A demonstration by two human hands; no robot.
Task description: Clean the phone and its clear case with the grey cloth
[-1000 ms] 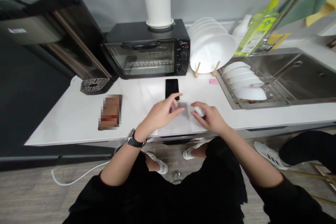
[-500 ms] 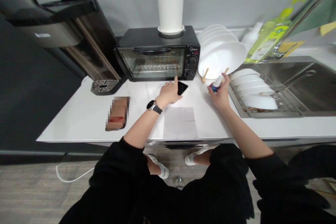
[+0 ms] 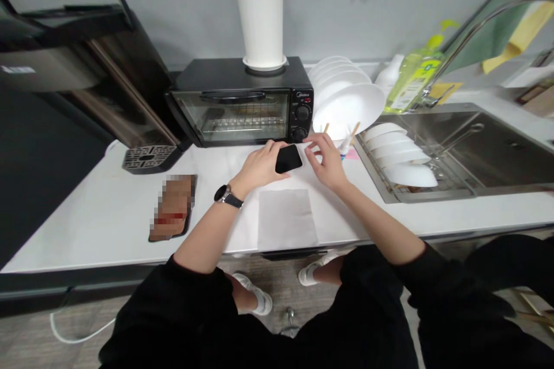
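Observation:
My left hand (image 3: pixel 258 166) grips a black phone (image 3: pixel 288 158) by its left edge and holds it tilted just above the white counter (image 3: pixel 108 213). My right hand (image 3: pixel 326 158) hovers right of the phone with fingers spread and nothing in it. A grey cloth (image 3: pixel 285 218) lies flat on the counter below both hands. A small white bottle (image 3: pixel 345 145) stands just right of my right hand, by a pink note (image 3: pixel 352 154).
A black toaster oven (image 3: pixel 242 102) with a white utensil holder (image 3: pixel 261 26) on top stands behind the hands. White plates in a rack (image 3: pixel 346 104) and bowls in a sink rack (image 3: pixel 402 155) are at right. A brown wallet-like item (image 3: pixel 172 207) lies at left, by a dark dispenser (image 3: pixel 108 81).
My left hand has picked the phone up off the counter. My right hand has put the small bottle down by the plate rack and moved back toward the phone, open.

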